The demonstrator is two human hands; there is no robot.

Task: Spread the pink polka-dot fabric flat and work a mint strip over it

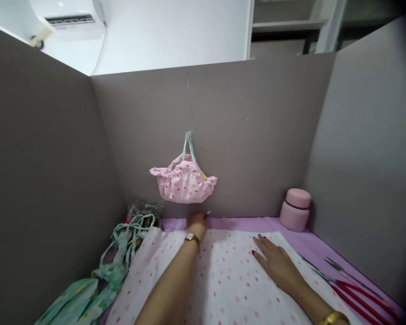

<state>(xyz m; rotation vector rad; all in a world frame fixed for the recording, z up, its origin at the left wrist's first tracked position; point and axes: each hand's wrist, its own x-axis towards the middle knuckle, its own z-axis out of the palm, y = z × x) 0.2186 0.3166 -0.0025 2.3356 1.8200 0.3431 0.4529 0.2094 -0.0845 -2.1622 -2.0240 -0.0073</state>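
Two hands laid on a dotted white cloth spread over the bench.

The right hand [277, 264] is pressed flat and fully open, fingers spread, on the dotted cloth [223, 280], nothing being grasped. The left hand [198, 221] is reached to the cloth's far edge; a wristwatch [191, 237] is worn on it, and whether its fingers are closed on anything cannot be told. The cloth is laid over a lilac cover [291, 237] on the bench. Just above the left hand, a gathered pink dotted pouch [184, 180] is hung by green straps from the back partition [257, 135]. Green patterned straps [115, 262] are heaped to the left of the cloth. A pink jar [295, 209] is stood in the right far corner, and red-handled tools [355, 293] are laid near the right hand.
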